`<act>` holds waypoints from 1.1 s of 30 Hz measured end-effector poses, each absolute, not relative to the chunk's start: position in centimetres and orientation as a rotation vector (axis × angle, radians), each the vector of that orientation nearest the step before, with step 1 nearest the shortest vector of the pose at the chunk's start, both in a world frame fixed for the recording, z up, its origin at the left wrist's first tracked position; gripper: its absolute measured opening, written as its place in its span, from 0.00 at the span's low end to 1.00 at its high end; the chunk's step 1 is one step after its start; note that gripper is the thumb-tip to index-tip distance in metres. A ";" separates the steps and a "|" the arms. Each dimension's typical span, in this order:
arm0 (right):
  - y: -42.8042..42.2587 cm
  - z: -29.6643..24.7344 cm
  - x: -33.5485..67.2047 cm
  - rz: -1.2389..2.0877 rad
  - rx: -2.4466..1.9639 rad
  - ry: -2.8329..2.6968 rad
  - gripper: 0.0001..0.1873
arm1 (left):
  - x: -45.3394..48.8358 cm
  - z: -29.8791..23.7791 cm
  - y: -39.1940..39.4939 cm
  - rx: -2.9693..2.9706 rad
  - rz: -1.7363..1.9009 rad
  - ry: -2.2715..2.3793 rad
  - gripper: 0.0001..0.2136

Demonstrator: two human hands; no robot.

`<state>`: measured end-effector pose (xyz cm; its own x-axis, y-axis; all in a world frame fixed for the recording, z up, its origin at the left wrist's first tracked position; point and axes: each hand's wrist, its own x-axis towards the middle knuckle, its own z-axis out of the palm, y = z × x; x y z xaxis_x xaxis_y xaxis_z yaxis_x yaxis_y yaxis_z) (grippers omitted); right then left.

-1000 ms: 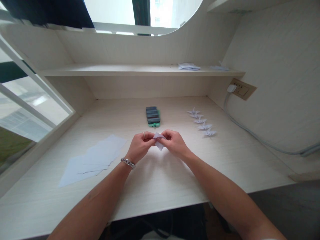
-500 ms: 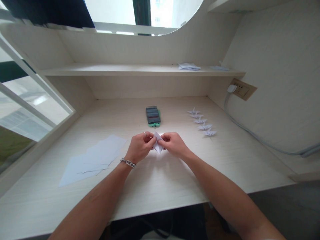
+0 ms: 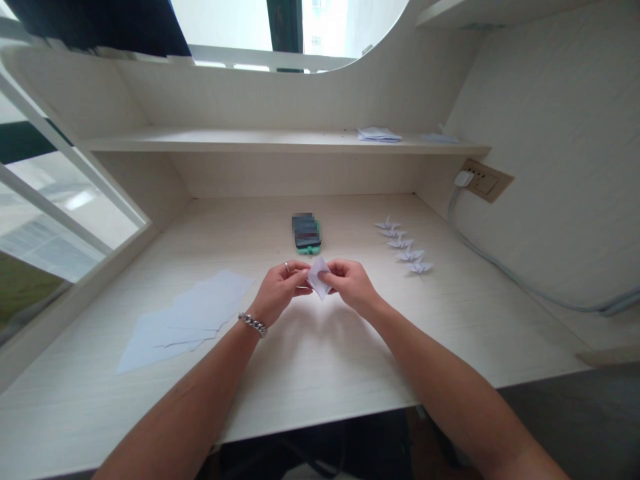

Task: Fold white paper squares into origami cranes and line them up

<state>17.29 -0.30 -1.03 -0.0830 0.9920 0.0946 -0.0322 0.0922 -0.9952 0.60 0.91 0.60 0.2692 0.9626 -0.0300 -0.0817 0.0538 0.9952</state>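
Observation:
A small diamond of folded white paper point(image 3: 319, 278) is held up between my two hands, a little above the desk. My left hand point(image 3: 283, 285), with a ring and a chain bracelet, pinches its left corner between thumb and fingers. On the other side my right hand point(image 3: 349, 280) grips the right part, its thumb lying across the front face. The fingers behind the paper are partly hidden. To the right stands a slanting row of several folded paper cranes point(image 3: 401, 245). Beyond my hands lies a dark phone-like device point(image 3: 307, 235) with a green edge, its face blurred.
Loose white paper sheets point(image 3: 200, 308) overlap on the desk point(image 3: 320, 373) at left. A shelf point(image 3: 250, 138) runs along the back, with folded papers point(image 3: 379, 135) on it. A white plug and grey cable point(image 3: 495, 263) run from the wall socket point(image 3: 487, 180) at right.
The folded paper has been raised slightly and turned, showing a broader, smoother face. My left thumb has slid off its front to the left corner; my right thumb still presses on it.

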 end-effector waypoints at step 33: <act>-0.9 -0.8 17.2 0.783 -1.192 -1.517 0.10 | 0.9 -0.1 0.6 1.104 0.953 0.836 0.15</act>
<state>17.24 -0.93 -0.82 -0.0014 0.9492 0.3147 0.2936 0.3012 -0.9072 0.92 0.63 -0.12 0.3685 0.9261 -0.0812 -0.2012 0.1647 0.9656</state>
